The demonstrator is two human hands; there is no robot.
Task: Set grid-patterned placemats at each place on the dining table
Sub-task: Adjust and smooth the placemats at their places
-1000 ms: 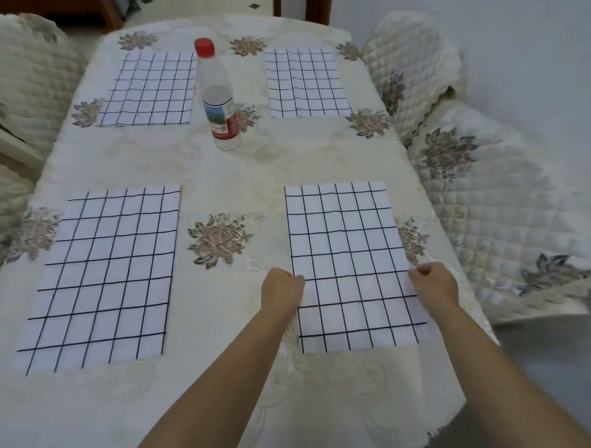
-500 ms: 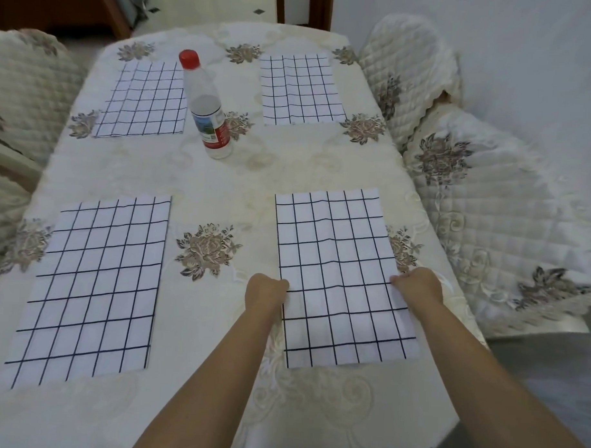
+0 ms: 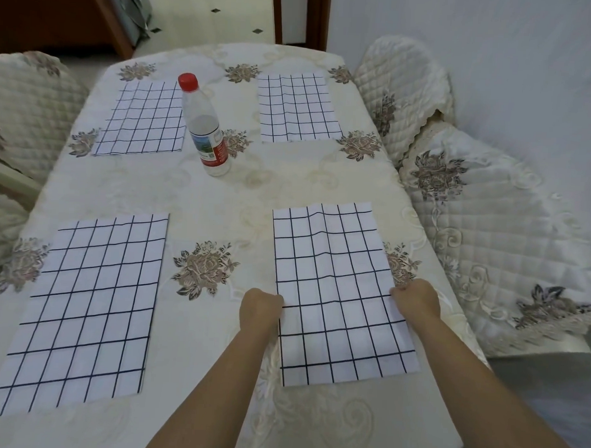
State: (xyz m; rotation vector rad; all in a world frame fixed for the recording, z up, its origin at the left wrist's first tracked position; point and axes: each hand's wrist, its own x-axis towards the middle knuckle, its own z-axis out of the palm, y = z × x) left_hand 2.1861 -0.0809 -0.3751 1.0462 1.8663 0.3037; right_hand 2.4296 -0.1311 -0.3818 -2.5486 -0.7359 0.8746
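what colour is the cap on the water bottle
Red; the cap tops the clear bottle, head view.

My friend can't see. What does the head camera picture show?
A left hand and right hand grip the side edges of a white black-gridded placemat on a cream flowered tablecloth. Three matching placemats lie nearby; a clear red-capped plastic bottle stands between the far two.

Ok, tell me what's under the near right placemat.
The near right placemat lies on the cream tablecloth. An embroidered flower shows at its right edge, partly covered by it. Whatever else lies beneath is hidden. The left hand and right hand pinch its side edges.
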